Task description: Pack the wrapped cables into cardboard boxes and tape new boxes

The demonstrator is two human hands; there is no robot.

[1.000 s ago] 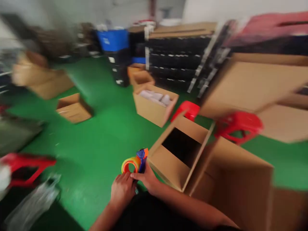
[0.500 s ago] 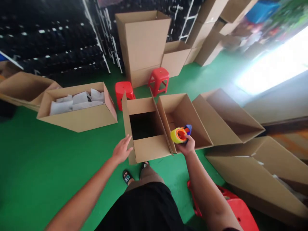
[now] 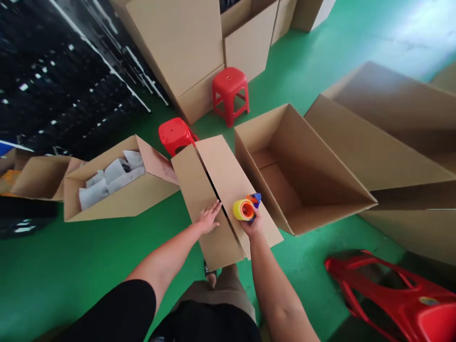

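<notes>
A cardboard box (image 3: 192, 190) stands in front of me with its two long top flaps folded down, a narrow dark gap between them. My left hand (image 3: 209, 217) lies on the left flap beside that gap, fingers stretched out. Over the right flap, my right hand (image 3: 253, 224) grips a tape dispenser (image 3: 243, 210) with a yellow roll of tape, an orange hub and a blue frame. Part of its handle is hidden by my fingers.
Right of the box stands an open box (image 3: 265, 175), with more boxes (image 3: 384, 142) beyond. At left, another box holds white wrapped packages (image 3: 114, 173). Red stools (image 3: 231, 90) stand behind; a red plastic chair or stool (image 3: 395, 294) lies at lower right.
The box's long flaps, upright before, are now folded down over its opening. My left hand moved right onto the flap; my right hand brought the tape dispenser left over the box.
</notes>
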